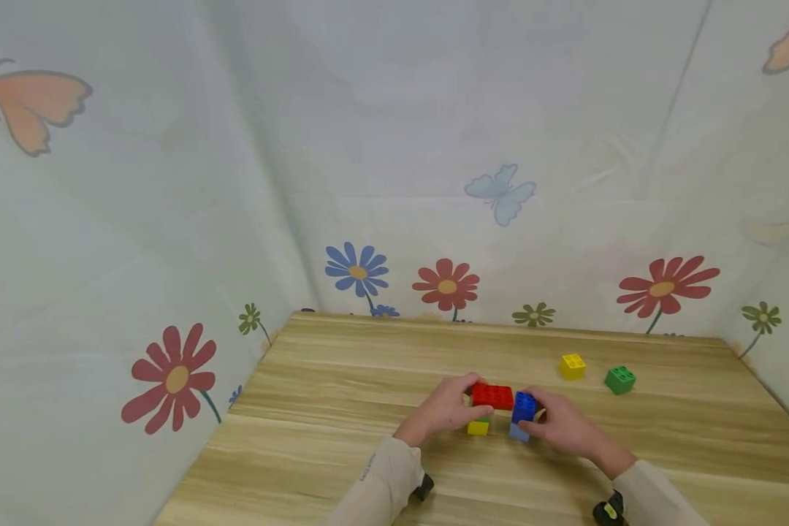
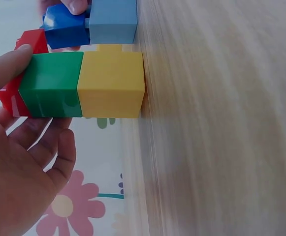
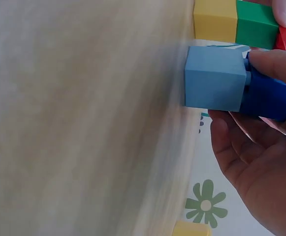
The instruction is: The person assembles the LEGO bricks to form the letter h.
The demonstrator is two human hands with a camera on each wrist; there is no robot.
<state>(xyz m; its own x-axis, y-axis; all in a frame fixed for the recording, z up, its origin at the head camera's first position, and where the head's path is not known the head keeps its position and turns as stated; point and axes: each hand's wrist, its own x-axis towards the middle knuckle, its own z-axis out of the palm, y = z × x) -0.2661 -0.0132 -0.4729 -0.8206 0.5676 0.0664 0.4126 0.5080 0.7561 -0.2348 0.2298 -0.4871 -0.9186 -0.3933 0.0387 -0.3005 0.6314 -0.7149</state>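
My left hand [image 1: 443,409] grips a long red brick [image 1: 493,397], thumb at the near side and fingers behind. That brick sits across the top of a green brick [image 2: 51,83], which is stacked on a yellow brick [image 2: 112,83] standing on the table. Just to the right, my right hand [image 1: 565,424] pinches a dark blue brick [image 1: 524,405] between thumb and fingers. Below it stands a light blue brick [image 3: 215,81]; studs show in a narrow gap between the two blues, and the dark one tilts slightly. The red brick's right end comes close to the dark blue brick.
Farther back on the wooden table [image 1: 342,372] lie a loose yellow brick [image 1: 572,367] and a loose green brick [image 1: 621,380], right of the hands. A white curtain [image 1: 394,146] printed with flowers and butterflies hangs behind the table and at its sides.
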